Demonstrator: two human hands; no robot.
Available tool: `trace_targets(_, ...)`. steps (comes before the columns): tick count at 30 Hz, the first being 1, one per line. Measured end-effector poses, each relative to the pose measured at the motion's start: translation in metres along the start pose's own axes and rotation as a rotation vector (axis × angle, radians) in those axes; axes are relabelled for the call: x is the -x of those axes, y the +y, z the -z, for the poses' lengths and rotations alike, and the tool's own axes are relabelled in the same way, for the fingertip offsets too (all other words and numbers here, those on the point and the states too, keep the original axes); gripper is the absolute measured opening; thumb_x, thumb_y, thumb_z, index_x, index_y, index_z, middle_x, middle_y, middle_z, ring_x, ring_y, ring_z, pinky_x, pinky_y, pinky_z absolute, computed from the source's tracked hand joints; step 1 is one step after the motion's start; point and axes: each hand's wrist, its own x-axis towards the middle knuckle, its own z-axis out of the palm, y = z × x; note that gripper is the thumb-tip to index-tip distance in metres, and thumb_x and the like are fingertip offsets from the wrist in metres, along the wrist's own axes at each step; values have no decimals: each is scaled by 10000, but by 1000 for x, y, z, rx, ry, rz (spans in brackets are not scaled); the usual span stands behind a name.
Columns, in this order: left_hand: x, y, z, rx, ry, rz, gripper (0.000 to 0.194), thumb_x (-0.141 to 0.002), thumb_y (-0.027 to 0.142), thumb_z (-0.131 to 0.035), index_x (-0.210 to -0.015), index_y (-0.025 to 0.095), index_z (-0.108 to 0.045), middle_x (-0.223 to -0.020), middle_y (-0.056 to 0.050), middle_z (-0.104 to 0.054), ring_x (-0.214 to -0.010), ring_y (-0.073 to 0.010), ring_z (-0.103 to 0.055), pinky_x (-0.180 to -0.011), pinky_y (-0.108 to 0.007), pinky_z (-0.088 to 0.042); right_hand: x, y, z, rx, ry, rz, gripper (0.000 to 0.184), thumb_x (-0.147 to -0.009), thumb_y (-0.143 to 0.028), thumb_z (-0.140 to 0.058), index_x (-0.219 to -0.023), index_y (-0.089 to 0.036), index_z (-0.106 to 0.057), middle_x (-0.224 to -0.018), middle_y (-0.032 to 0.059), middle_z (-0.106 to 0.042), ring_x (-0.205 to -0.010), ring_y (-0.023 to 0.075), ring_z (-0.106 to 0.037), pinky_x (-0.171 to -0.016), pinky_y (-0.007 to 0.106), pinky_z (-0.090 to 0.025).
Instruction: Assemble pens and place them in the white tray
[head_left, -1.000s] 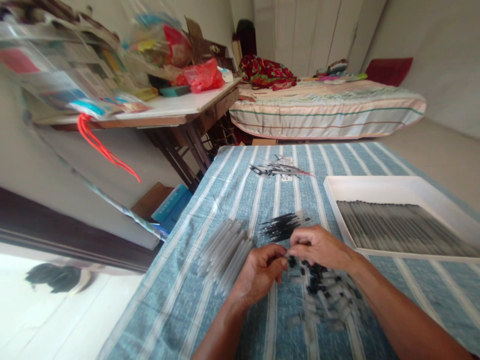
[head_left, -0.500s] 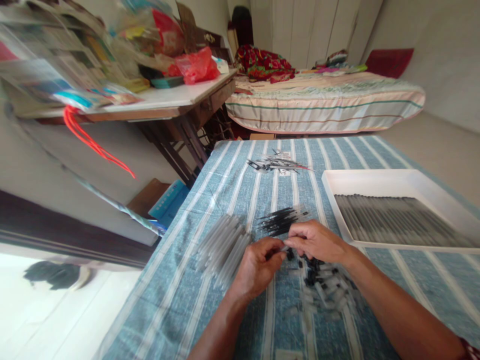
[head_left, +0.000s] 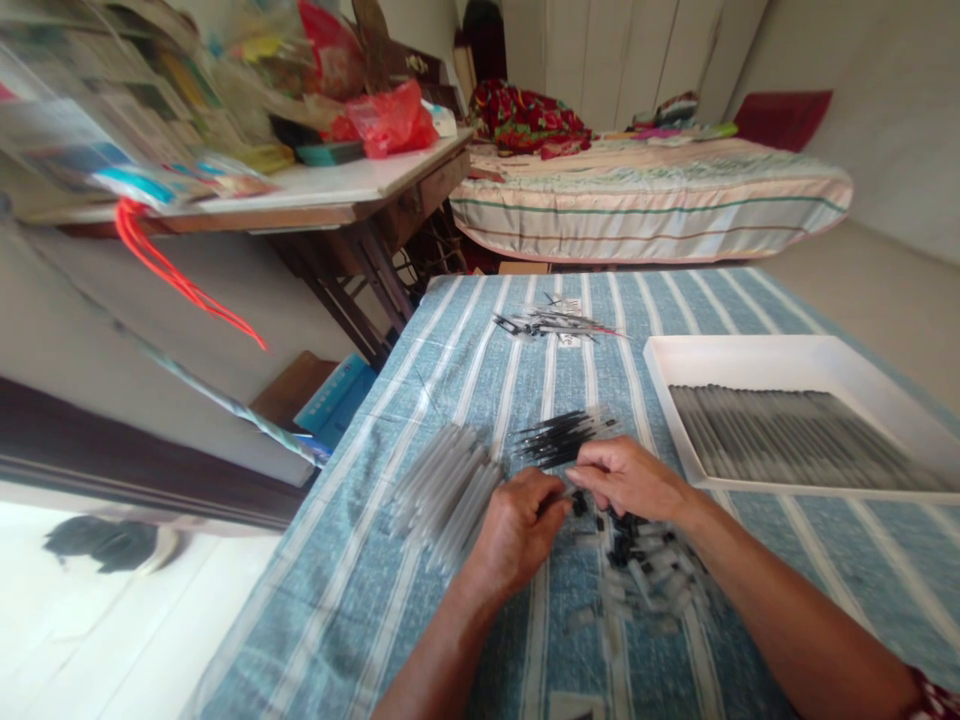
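Your left hand (head_left: 521, 525) and right hand (head_left: 630, 480) meet left of the white tray (head_left: 757, 352). Each grip is narrow, pinching a pale piece (head_left: 568, 490), mostly hidden by fingers. On the bench (head_left: 337, 580), relative to the tray: black thin rods (head_left: 556, 439) left, grey tubes (head_left: 446, 495) farther left, small clear and black parts (head_left: 660, 575) off its near-left corner. Dark grey rods (head_left: 787, 435) lie side by side inside it.

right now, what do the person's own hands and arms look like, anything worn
The left hand and right hand are gloveless, with no watch visible. The left forearm looks bare to the picture's edge; a dark red, pale-flecked sleeve shows on the right arm.
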Motion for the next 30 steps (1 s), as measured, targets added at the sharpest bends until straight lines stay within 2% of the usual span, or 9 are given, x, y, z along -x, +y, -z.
trace_targets(10, 2, -3, -2, -55, -6, 39, 109, -808, 171, -522, -705, 168, -555, -692, 4, -541, -639, -120, -516, -606, -233, -364, -1, -3, -3, -7, -1, -17, 338, -851, -362, -473, -567, -181, -455, -446, -42, -512, -360, 63, -432, -397, 171, -316)
trace_targets(18, 2, 1, 1, -36, -22, 97, 85, -742, 149, -569, -670, 169, -528, -679, 11, -523, -619, -116, -498, -586, -231, -356, -1, -2, -3, -23, 1, -12, 343, -852, -365, -475, -562, -184, -449, -441, -42, -511, -359, 64, -430, -385, 168, -311)
trace_targets(21, 0, 3, 3, 7, 33, 153, 113, -738, 173, -576, -635, 168, -529, -651, 14, -516, -599, -116, -491, -574, -233, -354, -1, 0, 1, -39, 9, -7, 353, -859, -388, -463, -571, -184, -452, -460, -37, -533, -355, 69, -451, -389, 174, -328)
trace_targets(25, -3, -1, 6, 95, 175, 270, 159, -737, 256, -600, -614, 168, -554, -591, 24, -496, -552, -113, -465, -536, -230, -343, 1, 2, 9, -28, 51, -7, 315, -844, -380, -483, -602, -177, -488, -489, -30, -553, -355, 73, -459, -396, 182, -344)
trace_targets(30, -5, -9, 8, 262, 307, 411, 235, -719, 349, -629, -587, 169, -557, -469, 58, -415, -435, -83, -378, -436, -210, -288, 2, 6, 11, -17, -60, -67, 186, -782, -314, -540, -663, -172, -521, -489, -49, -517, -378, 72, -427, -383, 174, -308)
